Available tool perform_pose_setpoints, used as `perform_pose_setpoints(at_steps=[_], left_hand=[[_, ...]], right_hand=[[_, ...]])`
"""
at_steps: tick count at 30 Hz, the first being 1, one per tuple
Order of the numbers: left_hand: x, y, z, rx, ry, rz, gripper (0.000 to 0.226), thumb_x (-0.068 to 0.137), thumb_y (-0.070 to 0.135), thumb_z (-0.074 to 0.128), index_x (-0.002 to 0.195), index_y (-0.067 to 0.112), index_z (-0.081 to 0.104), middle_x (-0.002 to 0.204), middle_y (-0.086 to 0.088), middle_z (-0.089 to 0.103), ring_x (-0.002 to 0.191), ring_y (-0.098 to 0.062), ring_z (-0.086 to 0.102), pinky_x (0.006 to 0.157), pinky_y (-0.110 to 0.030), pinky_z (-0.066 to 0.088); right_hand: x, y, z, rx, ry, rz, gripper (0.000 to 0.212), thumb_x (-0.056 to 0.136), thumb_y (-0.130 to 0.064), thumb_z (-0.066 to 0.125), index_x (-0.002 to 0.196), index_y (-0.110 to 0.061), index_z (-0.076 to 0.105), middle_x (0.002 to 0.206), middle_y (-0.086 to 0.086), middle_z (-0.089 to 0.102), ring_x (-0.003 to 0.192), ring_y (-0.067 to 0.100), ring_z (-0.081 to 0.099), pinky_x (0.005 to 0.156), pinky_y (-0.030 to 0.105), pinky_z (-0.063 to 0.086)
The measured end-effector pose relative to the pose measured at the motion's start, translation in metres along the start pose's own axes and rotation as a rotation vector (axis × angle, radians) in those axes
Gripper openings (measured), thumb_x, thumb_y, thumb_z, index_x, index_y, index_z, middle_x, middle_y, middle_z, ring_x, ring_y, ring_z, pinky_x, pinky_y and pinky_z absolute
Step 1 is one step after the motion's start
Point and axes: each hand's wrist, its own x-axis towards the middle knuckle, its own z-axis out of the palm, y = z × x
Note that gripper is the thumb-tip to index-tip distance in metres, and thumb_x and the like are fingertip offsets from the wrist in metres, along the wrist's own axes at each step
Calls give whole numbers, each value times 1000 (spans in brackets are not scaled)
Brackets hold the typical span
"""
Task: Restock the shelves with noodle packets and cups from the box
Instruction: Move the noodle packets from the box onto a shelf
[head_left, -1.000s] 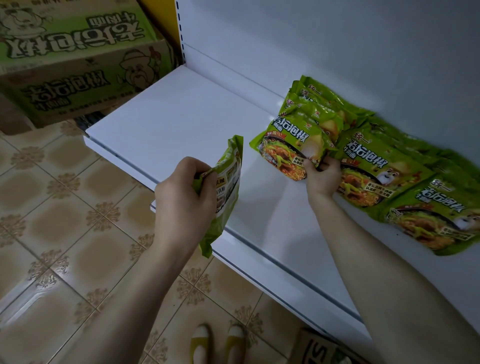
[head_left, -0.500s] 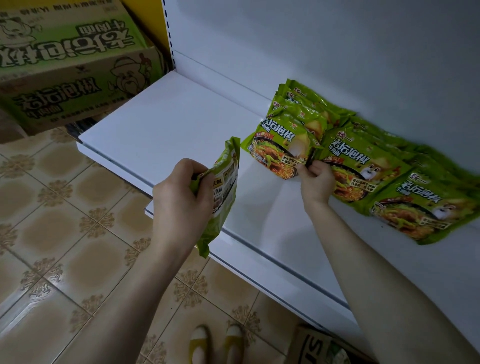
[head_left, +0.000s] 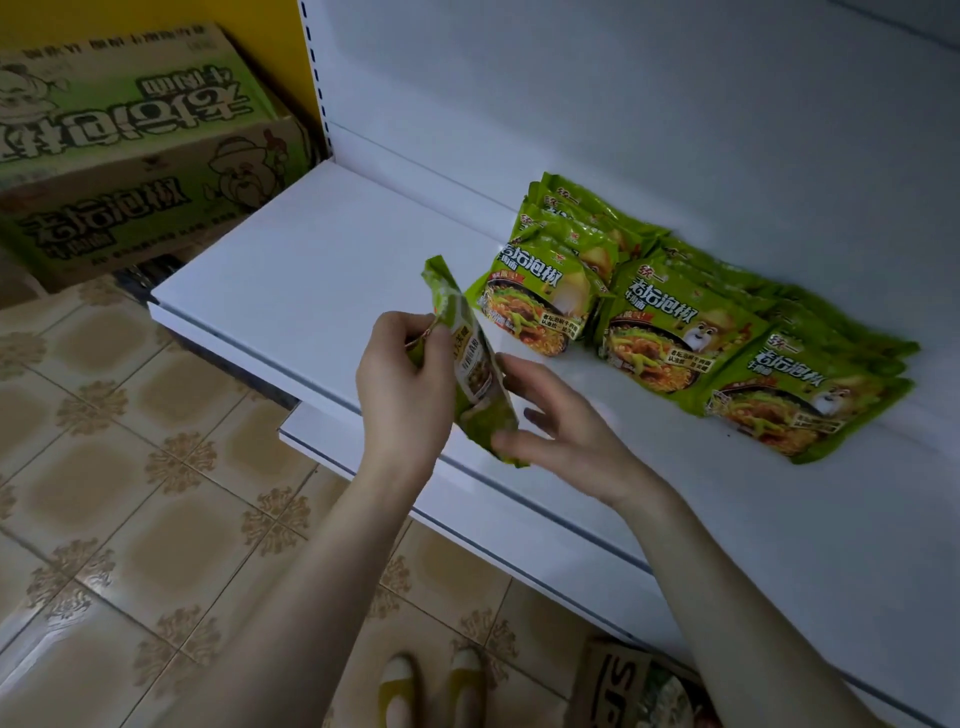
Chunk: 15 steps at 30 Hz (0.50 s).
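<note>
Off the stacked packets (head_left: 675, 322) came the right grip (head_left: 561, 431), fingers spread and (blurred, so perhaps) touching the lower end of the noodle packet (head_left: 475, 374), which the left grip (head_left: 405, 384) clasped on edge above the front of the shelf (head_left: 322, 270).

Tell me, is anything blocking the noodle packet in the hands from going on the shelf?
Nothing visible is. The left hand grips the noodle packet near the front of the white shelf, which is bare left of the stacked packets.
</note>
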Motion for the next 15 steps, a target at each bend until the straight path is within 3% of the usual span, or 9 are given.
perform_pose_setpoints(at_steps=[2, 4, 7, 10, 13, 15], left_hand=[[0, 5, 7, -42, 0, -49, 6, 92, 16, 49, 90, 12, 52, 79, 10, 52, 76, -12, 53, 67, -31, 45], [-2, 10, 13, -87, -23, -73, 6, 92, 15, 48, 90, 11, 52, 80, 10, 52, 79, -14, 53, 69, -30, 46], [-4, 12, 20, -139, -99, -76, 9, 92, 16, 49, 85, 15, 54, 82, 8, 57, 85, -19, 58, 77, -35, 51], [-4, 9, 22, -190, -235, -13, 13, 92, 27, 51, 81, 25, 59, 86, 4, 64, 90, -19, 63, 84, -43, 53], [-4, -4, 15, -133, -205, 49, 13, 92, 32, 53, 96, 23, 59, 101, 5, 64, 92, -5, 58, 81, -20, 49], [-1, -17, 9, -23, -124, 13, 29, 90, 31, 57, 116, 19, 54, 123, 2, 56, 103, 1, 51, 85, -18, 45]], right_hand=[[-2, -2, 7, -80, 28, -15, 74, 75, -22, 75, 134, -38, 33, 131, -23, 44, 117, -19, 39, 87, 1, 35], [-1, 0, 15, -128, 163, -77, 70, 75, -16, 75, 132, -31, 37, 123, -19, 49, 106, -20, 45, 80, -3, 37], [1, 9, 18, -189, 380, -140, 55, 82, -6, 65, 132, -18, 45, 114, -7, 59, 99, -7, 54, 84, 11, 47], [-6, 12, 9, -109, 419, -144, 45, 86, 0, 56, 124, -24, 50, 99, -12, 63, 85, -8, 58, 75, 12, 47], [-15, 14, -7, 47, 447, -108, 35, 88, 2, 53, 107, -28, 56, 101, 7, 66, 88, 7, 62, 80, 24, 50], [-23, 16, -20, 180, 438, -68, 32, 89, 1, 52, 103, -27, 58, 98, -1, 68, 87, 6, 65, 78, 25, 53]])
